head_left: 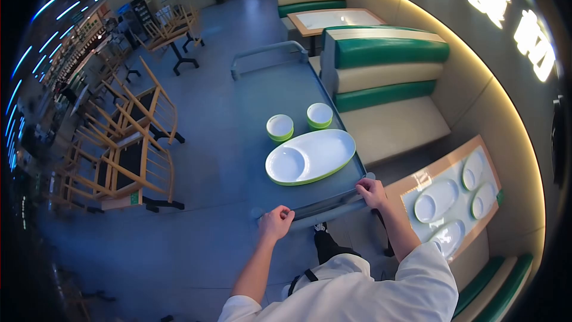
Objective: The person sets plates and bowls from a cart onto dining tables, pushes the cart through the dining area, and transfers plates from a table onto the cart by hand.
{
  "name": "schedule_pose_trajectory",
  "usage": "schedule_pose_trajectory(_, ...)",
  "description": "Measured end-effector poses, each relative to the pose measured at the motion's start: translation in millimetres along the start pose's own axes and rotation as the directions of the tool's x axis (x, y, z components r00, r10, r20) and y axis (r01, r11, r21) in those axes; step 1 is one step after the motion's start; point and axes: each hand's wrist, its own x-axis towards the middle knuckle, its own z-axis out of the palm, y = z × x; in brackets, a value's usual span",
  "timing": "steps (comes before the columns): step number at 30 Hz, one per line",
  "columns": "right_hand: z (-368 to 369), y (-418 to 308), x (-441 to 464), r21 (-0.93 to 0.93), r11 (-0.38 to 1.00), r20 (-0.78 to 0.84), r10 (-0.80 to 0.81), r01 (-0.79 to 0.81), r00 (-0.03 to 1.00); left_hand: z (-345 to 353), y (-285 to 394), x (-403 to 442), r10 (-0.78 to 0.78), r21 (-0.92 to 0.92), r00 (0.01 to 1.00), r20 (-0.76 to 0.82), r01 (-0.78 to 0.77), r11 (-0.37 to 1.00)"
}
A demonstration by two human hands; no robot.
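A grey service cart [271, 92] stands in front of me. My left hand [277, 222] is curled on the left end of its near push handle [328, 217], and my right hand [372, 192] is closed at the right end. On the cart top lies an oval two-part plate [325, 150], white inside with a green outer edge; it looks like a stack. Just beyond it are two small stacks of white bowls with green outsides, a left stack [279, 125] and a right stack [320, 113].
To my right, a wood-edged table [411, 185] holds several oval divided plates [437, 200]. Green and cream booth seats [387, 122] line the right wall, close to the cart. Wooden chairs [158, 155] rest upturned on tables at left. Another table [339, 18] stands farther back.
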Motion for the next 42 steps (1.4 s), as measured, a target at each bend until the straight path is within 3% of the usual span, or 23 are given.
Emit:
schedule_pose_trajectory(4, 5.0, -16.3, 76.3, -0.004, 1.000, 0.067, 0.013, -0.013, 0.998, -19.9, 7.4, 69.2, -0.023, -0.014, 0.997, -0.067, 0.022, 1.000)
schedule_pose_trajectory(7, 12.7, -24.8, 134.8, -0.053, 0.995, 0.048, -0.077, 0.079, 0.996, -32.5, 9.5, 127.0, -0.020, -0.005, 0.991, -0.133, 0.020, 1.000)
schedule_pose_trajectory(8, 12.9, -32.7, 153.6, -0.022, 1.000, 0.103, -0.016, 0.018, 0.995, -38.5, 9.8, 146.1, 0.001, 0.009, 0.989, -0.146, 0.000, 1.000)
schedule_pose_trajectory(11, 26.4, -37.8, 213.3, -0.052, 0.997, 0.087, -0.054, 0.058, 0.995, -61.8, 18.4, 202.5, 0.031, 0.081, 0.985, -0.172, -0.017, 0.997)
schedule_pose_trajectory(13, 37.0, -41.0, 251.4, -0.099, 0.995, 0.101, -0.011, 0.021, 0.995, -74.5, 18.4, 233.2, -0.009, -0.015, 0.970, -0.241, 0.005, 1.000)
schedule_pose_trajectory(17, 53.5, -60.3, 321.8, -0.084, 0.995, 0.065, -0.040, 0.045, 0.997, -102.2, 14.7, 307.1, 0.004, 0.004, 0.949, -0.315, -0.003, 1.000)
schedule_pose_trajectory(19, 59.2, -70.9, 353.4, -0.041, 0.998, 0.106, -0.053, 0.057, 0.993, -121.4, 15.7, 341.6, -0.021, -0.003, 0.958, -0.287, 0.021, 1.000)
schedule_pose_trajectory(22, 75.8, -81.7, 405.2, -0.049, 0.998, 0.105, -0.044, 0.050, 0.994, -150.6, 15.5, 406.4, -0.138, 0.101, 0.990, 0.009, 0.137, 0.985)
schedule_pose_trajectory(23, 80.4, -85.7, 423.5, -0.043, 0.997, 0.082, -0.059, 0.063, 0.995, -157.9, 7.3, 434.1, -0.129, 0.088, 0.992, 0.013, 0.127, 0.988)
schedule_pose_trajectory(25, 88.8, -93.6, 457.6, -0.076, 0.993, 0.063, -0.081, 0.086, 0.995, -169.1, -0.5, 482.2, -0.076, 0.216, 0.978, 0.192, 0.034, 0.976)
schedule_pose_trajectory(26, 95.9, -97.9, 467.1, -0.054, 0.996, 0.043, -0.075, 0.077, 0.996, -178.6, 3.6, 500.4, -0.134, 0.259, 0.959, 0.249, 0.067, 0.964)
schedule_pose_trajectory(29, 106.5, -114.7, 512.3, -0.063, 0.995, -0.026, -0.078, 0.076, 0.997, -191.1, -13.3, 567.5, -0.074, 0.244, 0.938, 0.338, -0.011, 0.970)
schedule_pose_trajectory(32, 121.6, -128.2, 561.4, -0.102, 0.993, -0.027, -0.065, 0.062, 0.998, -212.4, -12.5, 610.5, -0.053, 0.221, 0.920, 0.388, -0.037, 0.974)
schedule_pose_trajectory(42, 143.5, -145.9, 684.9, -0.078, 0.997, -0.054, -0.031, 0.026, 0.998, -277.0, 33.2, 709.4, -0.153, 0.294, 0.949, 0.275, 0.068, 0.954)
